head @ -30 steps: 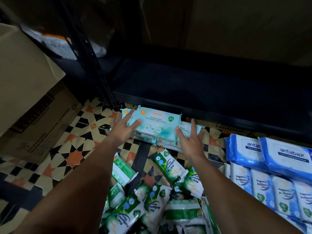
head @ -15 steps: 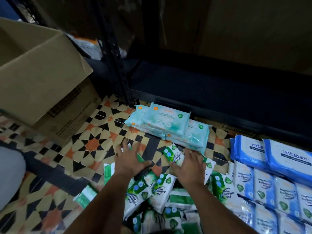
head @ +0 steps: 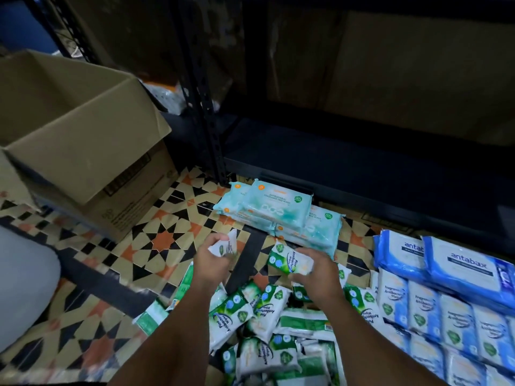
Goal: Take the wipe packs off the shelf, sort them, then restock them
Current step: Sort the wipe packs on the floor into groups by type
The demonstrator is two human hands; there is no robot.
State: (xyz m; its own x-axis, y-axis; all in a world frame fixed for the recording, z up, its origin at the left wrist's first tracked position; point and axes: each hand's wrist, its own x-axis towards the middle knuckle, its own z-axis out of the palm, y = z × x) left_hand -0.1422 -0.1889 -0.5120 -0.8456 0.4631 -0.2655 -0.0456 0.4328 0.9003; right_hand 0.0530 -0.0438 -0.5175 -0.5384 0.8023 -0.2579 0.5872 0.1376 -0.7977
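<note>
Above a loose heap of green wipe packs (head: 250, 316) on the patterned tile floor (head: 156, 240), the left hand (head: 213, 260) grips one small green-and-white pack (head: 227, 246) while the right hand (head: 317, 270) curls round another pack (head: 287, 261), before the bare black shelf (head: 348, 160).

Hands: 2 – left hand (head: 212, 263) & right hand (head: 317, 271), 1 green-white pack each.
Teal packs (head: 276, 207): approx. 4 showed, stacked far centre by shelf.
Blue antabax packs (head: 468, 271): 2 seen, right.
Blue-white packs (head: 423, 307): 10+ in rows, near right; exact no. unclear.
Green-white packs (head: 267, 310): 15+ heaped near centre, couldn't count.
Cardboard boxes (head: 83, 140): 1, far left.
</note>
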